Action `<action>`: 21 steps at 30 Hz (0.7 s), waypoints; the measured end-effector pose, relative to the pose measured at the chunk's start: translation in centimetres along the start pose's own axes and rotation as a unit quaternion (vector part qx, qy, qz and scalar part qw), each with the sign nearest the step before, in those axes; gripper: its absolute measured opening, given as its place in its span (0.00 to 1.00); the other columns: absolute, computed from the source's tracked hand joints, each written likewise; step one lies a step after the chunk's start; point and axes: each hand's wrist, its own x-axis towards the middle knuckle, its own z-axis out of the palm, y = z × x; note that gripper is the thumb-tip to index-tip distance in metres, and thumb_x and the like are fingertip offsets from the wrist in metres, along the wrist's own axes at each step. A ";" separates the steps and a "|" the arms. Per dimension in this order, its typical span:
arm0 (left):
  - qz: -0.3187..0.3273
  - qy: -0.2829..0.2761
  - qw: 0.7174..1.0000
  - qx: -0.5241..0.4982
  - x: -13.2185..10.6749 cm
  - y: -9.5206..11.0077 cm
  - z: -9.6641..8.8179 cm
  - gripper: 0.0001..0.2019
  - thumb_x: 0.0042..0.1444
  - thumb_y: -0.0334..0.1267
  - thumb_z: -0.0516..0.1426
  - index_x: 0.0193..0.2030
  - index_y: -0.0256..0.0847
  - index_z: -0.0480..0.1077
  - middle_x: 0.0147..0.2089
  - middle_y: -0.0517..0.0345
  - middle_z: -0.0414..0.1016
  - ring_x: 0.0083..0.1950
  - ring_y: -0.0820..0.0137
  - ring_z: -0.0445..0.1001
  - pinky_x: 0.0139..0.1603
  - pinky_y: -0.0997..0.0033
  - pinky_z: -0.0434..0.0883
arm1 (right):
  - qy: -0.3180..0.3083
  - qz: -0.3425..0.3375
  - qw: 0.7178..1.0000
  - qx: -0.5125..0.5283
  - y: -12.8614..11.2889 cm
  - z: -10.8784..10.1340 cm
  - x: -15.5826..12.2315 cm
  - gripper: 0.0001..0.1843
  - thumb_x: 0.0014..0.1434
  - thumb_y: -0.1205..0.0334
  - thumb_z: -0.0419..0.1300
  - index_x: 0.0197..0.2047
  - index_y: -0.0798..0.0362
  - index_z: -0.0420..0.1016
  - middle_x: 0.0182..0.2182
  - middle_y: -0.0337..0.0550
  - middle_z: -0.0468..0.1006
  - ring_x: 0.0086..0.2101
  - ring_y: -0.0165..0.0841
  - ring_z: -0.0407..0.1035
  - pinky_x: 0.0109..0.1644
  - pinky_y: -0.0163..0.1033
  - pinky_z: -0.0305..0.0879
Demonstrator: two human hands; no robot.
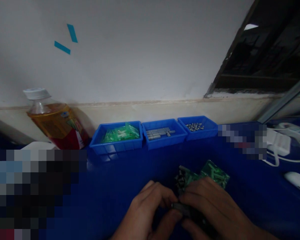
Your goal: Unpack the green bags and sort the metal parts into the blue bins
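Note:
Low in the view, my left hand [150,210] pinches the end of a dark, narrow object [195,215] between thumb and fingers. My right hand [212,206] is wrapped over the same object from the other side, hiding much of it. Its exact kind is too dim to make out. Just beyond my right hand lies a green clear bag [215,173] with small long parts in it. Several small black parts [180,178] lie beside that bag, partly behind my fingers.
Along the wall stand three blue bins: one with green bags [116,146], one with metal rods [165,141], one with small metal pieces [202,133]. A drink bottle [57,123] leans at left. White cables [275,156] and a white mouse-like object [297,181] lie at right.

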 end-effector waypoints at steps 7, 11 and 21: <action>0.005 -0.003 1.000 0.007 -0.1 -0.4 0.2 0.02 0.55 0.29 0.55 0.33 0.39 0.66 0.32 0.59 0.72 0.34 0.71 0.69 0.36 0.74 0.66 | 0.054 -0.040 0.997 -0.026 0.0 0.0 0.4 0.06 0.59 0.69 0.54 0.38 0.54 0.71 0.28 0.41 0.76 0.30 0.31 0.70 0.36 0.36 0.67; 0.002 -0.039 0.997 0.065 -0.1 -0.7 0.7 0.18 0.49 0.27 0.58 0.48 0.41 0.66 0.44 0.54 0.72 0.44 0.66 0.69 0.45 0.68 0.68 | 0.012 0.006 0.999 -0.030 3.2 -1.2 3.3 0.08 0.60 0.67 0.53 0.42 0.54 0.72 0.33 0.45 0.74 0.33 0.31 0.68 0.36 0.36 0.67; 0.130 -0.099 0.959 0.232 -0.7 -2.0 1.7 0.14 0.56 0.38 0.60 0.48 0.46 0.66 0.48 0.57 0.72 0.46 0.65 0.68 0.41 0.71 0.62 | -0.317 0.147 0.937 -0.006 12.8 1.6 14.3 0.10 0.55 0.65 0.56 0.35 0.60 0.78 0.27 0.44 0.77 0.28 0.30 0.69 0.32 0.32 0.61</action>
